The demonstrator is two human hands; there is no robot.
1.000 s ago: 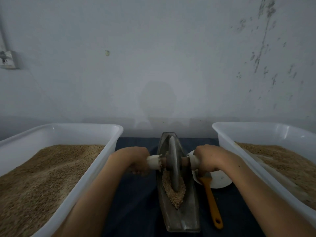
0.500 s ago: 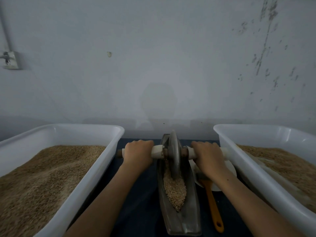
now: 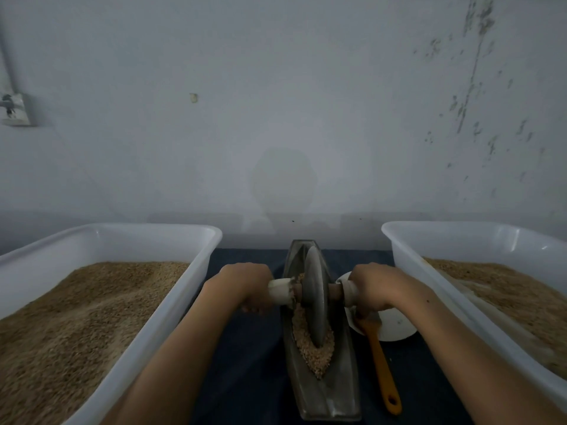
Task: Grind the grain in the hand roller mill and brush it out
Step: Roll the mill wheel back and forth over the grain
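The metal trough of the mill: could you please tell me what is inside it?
Inside the trough lie grain and the upright grinding wheel; the wheel hides whatever lies beneath it.

Wall fills upper half of view, pale grey-white, matte, dim even light, no hard highlights. Dark scuffs & flaking marks run down at approx 1–2 o'clock, streaky, scattered lower toward 3. Small pale chip/spot at approx 11 o'clock. Wall socket/switch box w/ something plugged in, far left edge at 10 o'clock; thin conduit runs up from it. Faint rounded shadow on wall at centre, just above the darker grey band along wall base. Table at 6 o'clock covered w/ dark navy cloth, butts against wall. Room overall dusky, bluish cast.
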